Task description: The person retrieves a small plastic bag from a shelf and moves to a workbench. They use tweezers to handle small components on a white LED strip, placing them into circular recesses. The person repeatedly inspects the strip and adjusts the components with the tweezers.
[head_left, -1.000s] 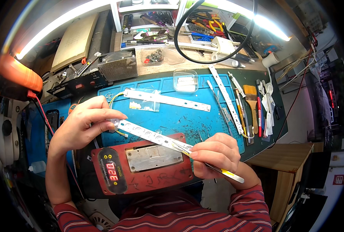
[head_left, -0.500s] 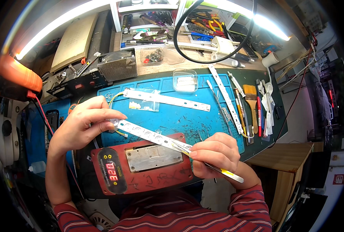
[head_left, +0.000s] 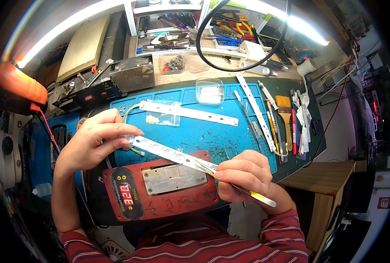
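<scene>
My left hand [head_left: 99, 139] pinches the upper left end of a white LED strip [head_left: 166, 152], which slants down to the right. Round lens-like spots run along the strip. A pair of metal tweezers [head_left: 261, 197] is gripped in my right hand [head_left: 245, 176], and its tips lie on the strip's right end. Whether my right fingers also touch the strip, I cannot tell. Beneath the strip sits a red heating plate unit [head_left: 182, 204] with a lit digital display and a bare metal plate [head_left: 174, 179]. Yellow and white wires [head_left: 138, 152] show near my left fingers.
On the blue mat [head_left: 195, 138] lie a second strip [head_left: 203, 115], a small plastic bag [head_left: 163, 119] and a clear box [head_left: 210, 91]. Another strip [head_left: 256, 111], a brush [head_left: 284, 115] and pens are at right. A black cable [head_left: 198, 41] loops overhead; an orange tool [head_left: 24, 85] stands left.
</scene>
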Motion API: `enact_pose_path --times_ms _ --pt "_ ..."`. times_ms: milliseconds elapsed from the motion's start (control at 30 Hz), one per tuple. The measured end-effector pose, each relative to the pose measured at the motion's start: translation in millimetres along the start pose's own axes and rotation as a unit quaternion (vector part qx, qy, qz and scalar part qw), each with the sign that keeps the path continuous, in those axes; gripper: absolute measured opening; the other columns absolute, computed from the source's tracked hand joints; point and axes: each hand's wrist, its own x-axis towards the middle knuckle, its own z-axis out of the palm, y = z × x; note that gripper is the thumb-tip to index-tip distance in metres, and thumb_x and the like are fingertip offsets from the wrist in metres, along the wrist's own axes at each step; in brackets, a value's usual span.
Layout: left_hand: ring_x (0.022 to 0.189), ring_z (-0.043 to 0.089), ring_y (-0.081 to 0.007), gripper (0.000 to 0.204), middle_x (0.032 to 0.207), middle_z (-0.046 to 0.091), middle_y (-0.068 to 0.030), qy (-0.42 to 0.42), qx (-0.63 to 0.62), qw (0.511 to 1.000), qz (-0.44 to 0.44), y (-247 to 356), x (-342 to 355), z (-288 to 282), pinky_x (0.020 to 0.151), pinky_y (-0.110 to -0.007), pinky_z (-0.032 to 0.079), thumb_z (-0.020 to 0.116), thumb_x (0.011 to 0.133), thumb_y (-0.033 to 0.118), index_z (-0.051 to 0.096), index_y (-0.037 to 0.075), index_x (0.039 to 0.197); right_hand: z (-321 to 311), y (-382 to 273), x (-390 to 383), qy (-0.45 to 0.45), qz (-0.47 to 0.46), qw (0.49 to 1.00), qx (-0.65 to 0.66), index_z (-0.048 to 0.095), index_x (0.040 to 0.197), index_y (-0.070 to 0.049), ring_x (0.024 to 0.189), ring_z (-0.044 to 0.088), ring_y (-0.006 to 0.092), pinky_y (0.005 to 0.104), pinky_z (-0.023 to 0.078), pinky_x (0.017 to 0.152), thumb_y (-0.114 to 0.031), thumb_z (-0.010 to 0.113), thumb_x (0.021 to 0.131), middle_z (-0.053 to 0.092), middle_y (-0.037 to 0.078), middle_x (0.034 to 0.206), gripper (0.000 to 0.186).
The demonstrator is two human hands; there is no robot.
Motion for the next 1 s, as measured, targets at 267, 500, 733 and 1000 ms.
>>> enact_pose_path --times_ms 267,500,733,1000 --pt "0.080 0.055 -0.0191 0.029 0.084 0.054 -0.0036 0.002 0.002 1.000 -0.003 -2.0 -0.4 1.1 0.072 -0.033 0.044 0.076 0.087 0.005 0.078 0.011 0.116 0.3 1.1 -1.0 0.003 -0.004 1.000 0.000 0.073 0.096 -0.007 0.059 0.063 0.0143 0.0251 0.049 0.050 -0.008 0.080 0.079 0.073 0.004 0.084 0.019" --pt "0.081 0.055 -0.0187 0.030 0.084 0.053 -0.0035 -0.002 0.004 1.000 -0.004 -2.1 0.0 1.0 0.072 -0.033 0.044 0.076 0.086 0.003 0.077 0.011 0.116 0.5 0.5 -0.7 0.003 -0.002 1.000 0.000 0.073 0.095 -0.007 0.058 0.063 0.0142 0.0252 0.048 0.050 -0.009 0.080 0.078 0.073 0.004 0.084 0.019" --pt "0.080 0.051 -0.0186 0.032 0.082 0.051 -0.0030 0.005 -0.014 1.000 -0.009 -2.3 -0.6 2.6 0.070 -0.032 0.042 0.074 0.083 0.000 0.078 0.008 0.114 -0.2 1.1 0.1 0.008 -0.006 1.000 0.001 0.073 0.094 -0.007 0.059 0.063 0.0143 0.0252 0.049 0.050 -0.009 0.080 0.079 0.073 0.005 0.083 0.017" --pt "0.081 0.055 -0.0189 0.031 0.084 0.054 -0.0037 -0.004 0.003 1.000 -0.004 -1.7 0.3 0.4 0.072 -0.032 0.045 0.076 0.086 0.002 0.077 0.010 0.116 -1.1 0.5 -0.1 0.004 0.000 1.000 0.000 0.073 0.094 -0.007 0.058 0.062 0.0145 0.0252 0.049 0.050 -0.009 0.079 0.079 0.073 0.004 0.083 0.016"
